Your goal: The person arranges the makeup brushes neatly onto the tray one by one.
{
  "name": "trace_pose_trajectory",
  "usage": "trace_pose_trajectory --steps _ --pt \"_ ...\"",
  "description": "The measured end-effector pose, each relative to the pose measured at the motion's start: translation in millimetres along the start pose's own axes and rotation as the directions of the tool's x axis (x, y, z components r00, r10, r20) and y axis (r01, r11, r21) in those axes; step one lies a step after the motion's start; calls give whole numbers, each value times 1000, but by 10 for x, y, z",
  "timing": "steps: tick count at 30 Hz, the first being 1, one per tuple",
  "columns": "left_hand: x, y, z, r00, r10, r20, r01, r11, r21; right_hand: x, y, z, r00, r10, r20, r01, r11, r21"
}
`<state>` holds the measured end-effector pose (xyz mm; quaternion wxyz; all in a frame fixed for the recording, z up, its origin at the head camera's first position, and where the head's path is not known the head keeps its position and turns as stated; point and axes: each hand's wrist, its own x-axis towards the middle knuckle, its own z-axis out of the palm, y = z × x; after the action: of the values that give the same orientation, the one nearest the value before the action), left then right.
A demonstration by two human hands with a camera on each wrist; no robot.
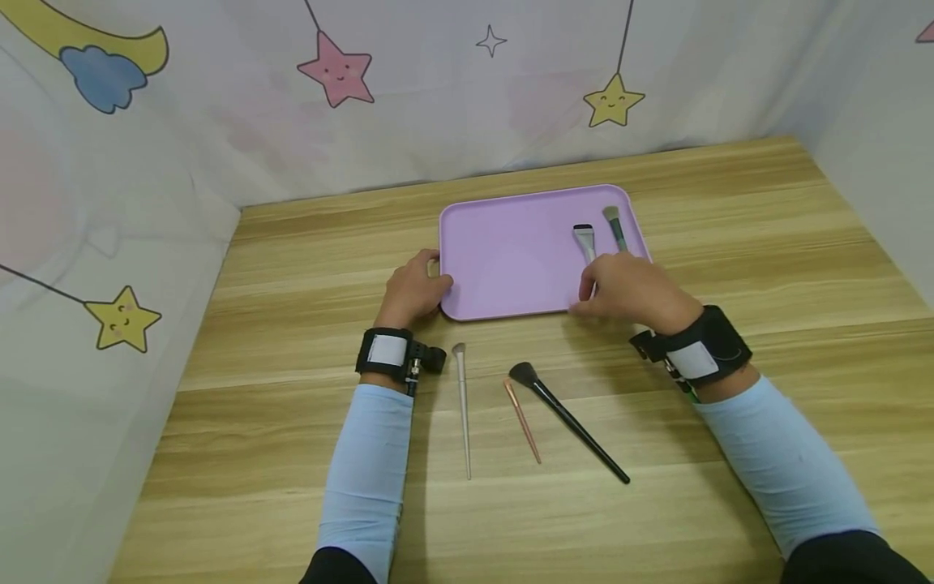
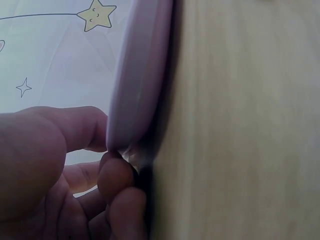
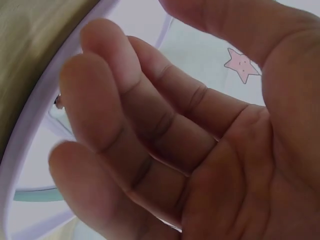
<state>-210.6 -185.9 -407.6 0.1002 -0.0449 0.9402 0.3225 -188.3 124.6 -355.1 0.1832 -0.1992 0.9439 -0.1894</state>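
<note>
My left hand (image 1: 412, 288) grips the near left corner of a lilac tray (image 1: 503, 251). In the left wrist view its thumb and fingers sit on either side of the tray's rim (image 2: 137, 75). My right hand (image 1: 635, 288) hovers over the tray's near right part, fingers loosely bent and thumb apart, nothing between them in the right wrist view. Under it lie two makeup brushes: a flat one with a silver ferrule and dark tip (image 1: 584, 239), and a green-handled one with pale bristles (image 1: 614, 225). The hand hides their lower ends.
Three more brushes lie on the wooden table (image 1: 292, 454) between the forearms: a slim silver-white brush (image 1: 463, 405), a short rose-gold brush (image 1: 520, 418) and a large black brush (image 1: 572, 419). Behind the table hangs a white cloth (image 1: 430, 122) printed with stars.
</note>
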Motion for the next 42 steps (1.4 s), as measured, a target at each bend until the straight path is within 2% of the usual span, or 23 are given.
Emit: trace_pose_trajectory --steps 7,17,42 --pt "-5 10 -7 1000 -7 2 7 1000 1 1 -46 31 999 -14 46 16 999 -35" --pt "5 5 -7 1000 4 2 -4 1000 0 -3 -92 53 997 -31 66 35 998 -59" --pt "-12 26 -12 1000 -3 11 4 1000 -8 -58 -185 110 988 -77 135 83 996 -39"
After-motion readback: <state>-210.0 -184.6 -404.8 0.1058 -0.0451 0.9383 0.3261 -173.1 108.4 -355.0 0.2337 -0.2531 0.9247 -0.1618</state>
